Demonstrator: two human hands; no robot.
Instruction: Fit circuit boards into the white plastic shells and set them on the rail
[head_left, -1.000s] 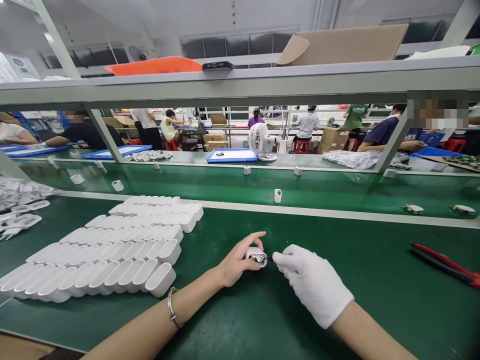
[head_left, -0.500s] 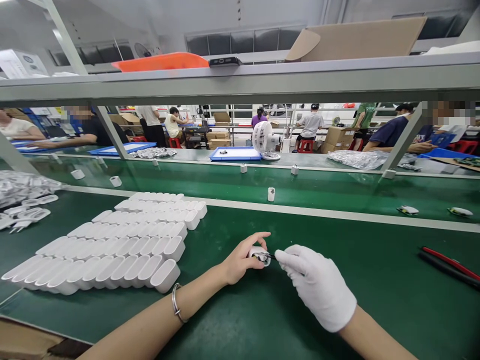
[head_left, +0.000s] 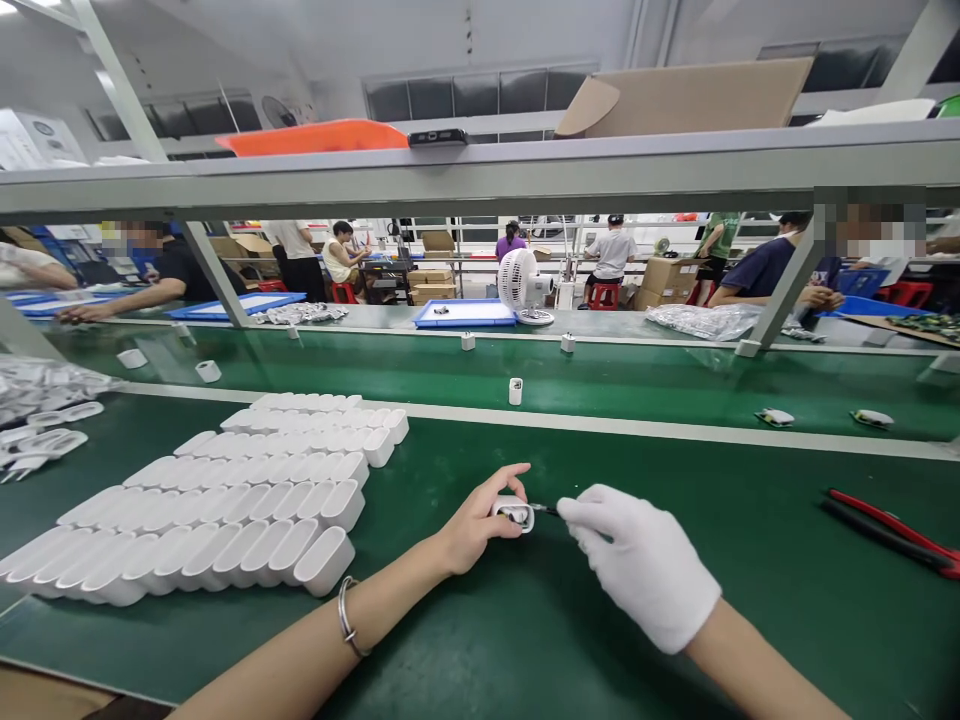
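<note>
My bare left hand (head_left: 474, 520) grips a small white plastic shell (head_left: 514, 513) lying on the green bench mat, its open end facing right. My right hand (head_left: 637, 560), in a white glove, pinches a thin dark tool (head_left: 546, 509) whose tip reaches into the shell's opening. A silver bracelet (head_left: 346, 615) sits on my left wrist. To the left lie several rows of identical white shells (head_left: 225, 500), open ends facing right.
Red-and-black pliers (head_left: 892, 530) lie at the right. A green conveyor belt (head_left: 637, 375) behind carries single white shells (head_left: 515, 391) and small parts. White plug pieces (head_left: 41, 440) are heaped far left. A small fan (head_left: 523, 284), a blue tray (head_left: 463, 313) and seated workers lie beyond the belt.
The parts on the conveyor belt have drifted left. My hands stay at the same spot on the shell, the right one shifted slightly right.
</note>
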